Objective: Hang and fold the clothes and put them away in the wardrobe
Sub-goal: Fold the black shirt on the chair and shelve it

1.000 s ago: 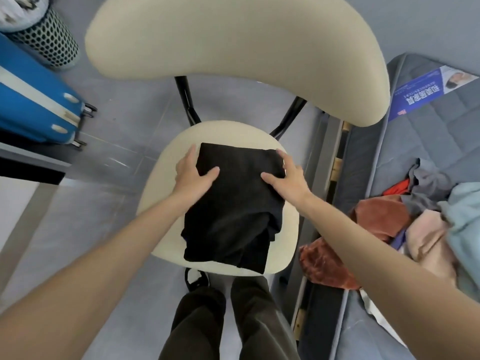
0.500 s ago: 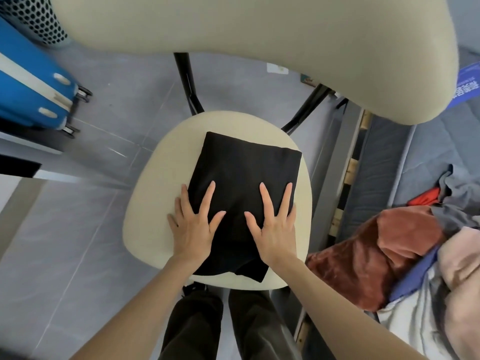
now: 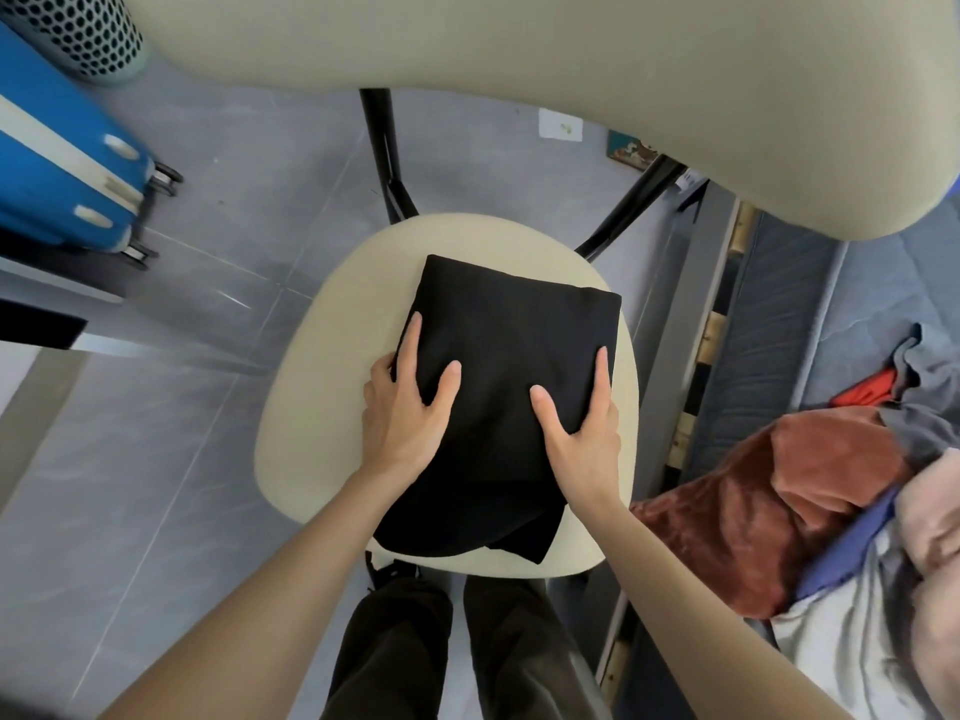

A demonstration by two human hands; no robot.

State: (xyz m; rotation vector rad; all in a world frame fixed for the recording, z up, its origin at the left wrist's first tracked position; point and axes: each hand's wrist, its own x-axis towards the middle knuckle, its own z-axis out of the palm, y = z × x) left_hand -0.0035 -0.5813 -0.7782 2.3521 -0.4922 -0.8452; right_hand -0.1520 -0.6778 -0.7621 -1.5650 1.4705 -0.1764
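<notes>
A folded black garment (image 3: pixel 509 345) lies on the cream seat of a chair (image 3: pixel 322 407) right below me. My left hand (image 3: pixel 405 413) holds its left edge, thumb and forefinger on top and the other fingers tucked at the side. My right hand (image 3: pixel 582 428) holds the right edge the same way, thumb on top and the outer fingers hidden past the fold. The garment's near end hangs slightly over the seat's front.
The chair's cream backrest (image 3: pixel 571 70) fills the top of the view. A blue suitcase (image 3: pixel 57 174) and a perforated basket (image 3: pixel 83 33) stand on the grey floor at left. At right, a pile of loose clothes (image 3: pixel 753 511) lies on a grey mattress (image 3: pixel 810 314).
My hands pressed flat on the garment's near half half a second ago. They have since spread apart to its left and right edges and closed around them.
</notes>
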